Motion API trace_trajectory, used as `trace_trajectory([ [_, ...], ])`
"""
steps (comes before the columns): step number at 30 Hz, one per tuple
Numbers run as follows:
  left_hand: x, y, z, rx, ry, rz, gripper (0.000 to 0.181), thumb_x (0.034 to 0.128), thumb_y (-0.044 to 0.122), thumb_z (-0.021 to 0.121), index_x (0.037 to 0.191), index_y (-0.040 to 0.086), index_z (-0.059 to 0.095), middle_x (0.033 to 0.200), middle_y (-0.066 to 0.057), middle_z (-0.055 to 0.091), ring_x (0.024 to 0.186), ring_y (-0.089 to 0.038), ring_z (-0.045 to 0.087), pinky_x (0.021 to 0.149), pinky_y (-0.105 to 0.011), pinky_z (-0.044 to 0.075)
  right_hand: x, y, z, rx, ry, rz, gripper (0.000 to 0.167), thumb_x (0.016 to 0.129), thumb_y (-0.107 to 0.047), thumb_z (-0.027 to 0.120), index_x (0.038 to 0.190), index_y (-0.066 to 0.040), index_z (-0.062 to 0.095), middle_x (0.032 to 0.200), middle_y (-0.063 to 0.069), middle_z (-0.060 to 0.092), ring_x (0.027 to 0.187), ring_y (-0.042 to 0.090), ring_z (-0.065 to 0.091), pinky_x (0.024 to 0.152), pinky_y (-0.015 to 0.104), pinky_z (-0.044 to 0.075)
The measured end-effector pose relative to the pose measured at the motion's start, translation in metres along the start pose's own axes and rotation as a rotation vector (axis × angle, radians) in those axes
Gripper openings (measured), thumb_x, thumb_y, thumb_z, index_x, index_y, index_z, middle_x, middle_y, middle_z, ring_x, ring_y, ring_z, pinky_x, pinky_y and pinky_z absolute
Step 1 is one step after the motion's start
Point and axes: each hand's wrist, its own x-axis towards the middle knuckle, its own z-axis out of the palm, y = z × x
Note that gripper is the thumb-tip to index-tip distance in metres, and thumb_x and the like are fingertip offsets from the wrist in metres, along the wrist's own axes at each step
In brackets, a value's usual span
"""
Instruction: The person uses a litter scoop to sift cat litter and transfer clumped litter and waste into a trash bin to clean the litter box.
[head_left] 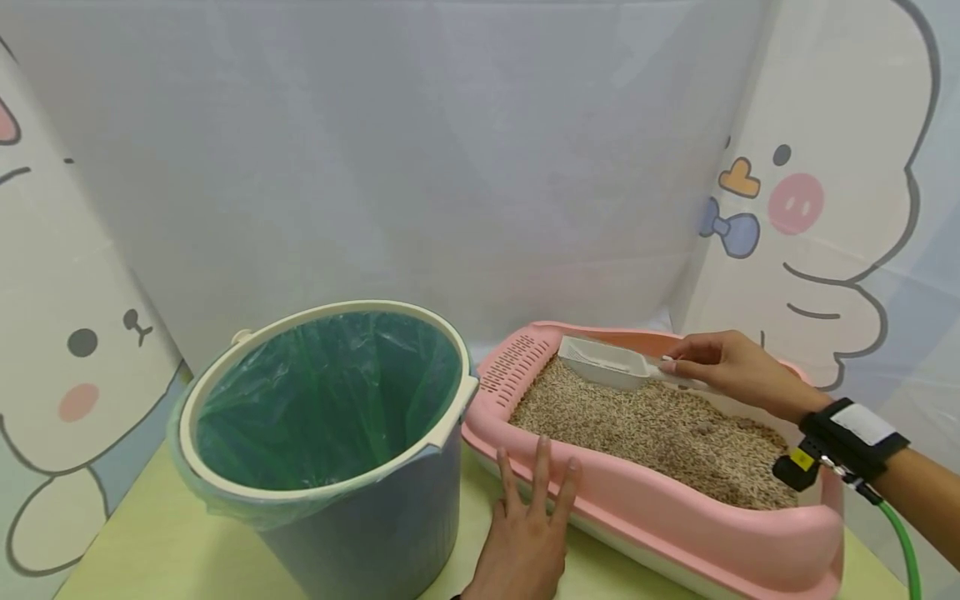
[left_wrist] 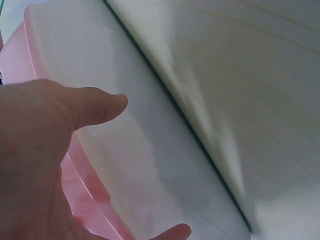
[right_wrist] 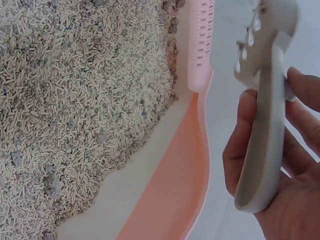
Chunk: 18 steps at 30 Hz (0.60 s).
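My right hand (head_left: 742, 371) grips the handle of a pale slotted litter scoop (head_left: 602, 363), held above the far side of the litter box. In the right wrist view the fingers wrap round the handle of the scoop (right_wrist: 268, 140). The pink-rimmed litter box (head_left: 637, 487) has a white base and contains light brown pellet litter (head_left: 637, 429), with darker clumps in places. Against the box's near side, my left hand (head_left: 525, 537) rests with its fingers spread and straight. The left wrist view shows its thumb extended beside the box's white wall (left_wrist: 165, 165).
Left of the litter box stands a grey-blue bin (head_left: 375, 542) with a cream rim and a green plastic liner (head_left: 330, 400). Both stand on a yellowish table (head_left: 187, 533). White curtains (head_left: 450, 167) with cartoon animals close off the back and sides.
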Motion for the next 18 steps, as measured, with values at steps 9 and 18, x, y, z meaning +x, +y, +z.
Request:
trace_trajectory([
  [9, 0.000, 0.001, -0.003, 0.000, 0.000, -0.001, 0.116, 0.0814, 0.045, 0.086, 0.171, 0.024, 0.015, 0.176, -0.021, 0.015, 0.141, -0.066, 0.042, 0.068, -0.036, 0.056, 0.001, -0.007, -0.006, 0.033, -0.009, -0.015, 0.028, 0.108, -0.032, 0.059, 0.123, -0.012, 0.072, 0.102, -0.001, 0.080, 0.091, 0.010, 0.074, 0.082, 0.028, 0.061],
  [18, -0.001, 0.001, 0.000, 0.007, 0.008, -0.003, 0.113, 0.0835, 0.045, 0.084, 0.170, 0.024, 0.015, 0.175, -0.021, 0.017, 0.140, -0.066, 0.043, 0.070, -0.036, 0.057, 0.006, -0.020, -0.024, -0.087, 0.080, -0.056, 0.024, 0.105, -0.032, 0.065, 0.124, -0.021, 0.075, 0.107, -0.002, 0.081, 0.097, 0.000, 0.071, 0.082, 0.022, 0.055],
])
